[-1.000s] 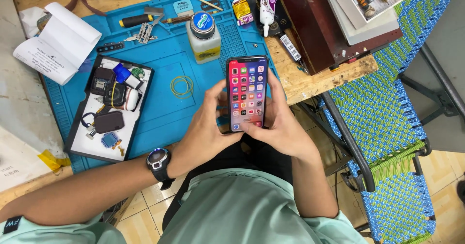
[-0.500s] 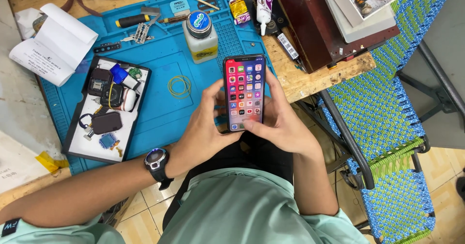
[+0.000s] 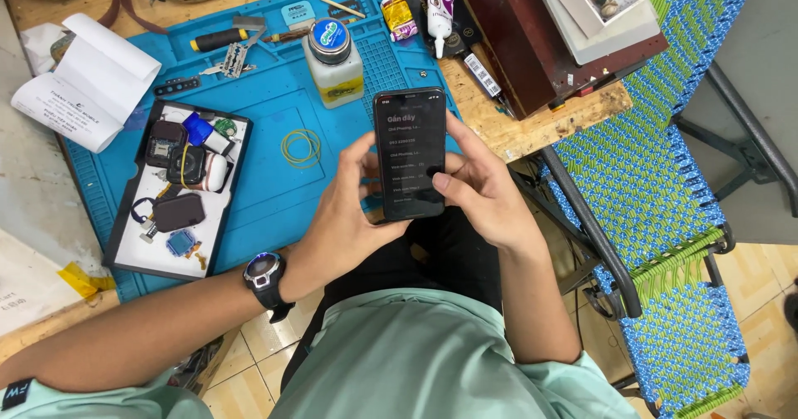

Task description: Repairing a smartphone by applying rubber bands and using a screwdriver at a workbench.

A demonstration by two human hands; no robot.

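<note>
- We have the smartphone point(image 3: 408, 153) upright between both hands, just past the counter point(image 3: 532, 128) edge, over the lap.
- Our left hand point(image 3: 349, 211) closes its grip on the phone's left side from 8 o'clock, thumb on the glass.
- Our right hand point(image 3: 482, 188) clasps the right edge from 4 o'clock, thumb pressing the dark screen.
- Blue mat point(image 3: 266, 95) at 10 o'clock, solvent bottle point(image 3: 333, 60) at 11, woven chair point(image 3: 657, 194) at 3; open room towards 6.

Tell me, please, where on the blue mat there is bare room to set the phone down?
The blue mat is bare between the parts tray and the phone, around the rubber bands. The top edge is crowded: knife, jar, glue tubes.
</note>
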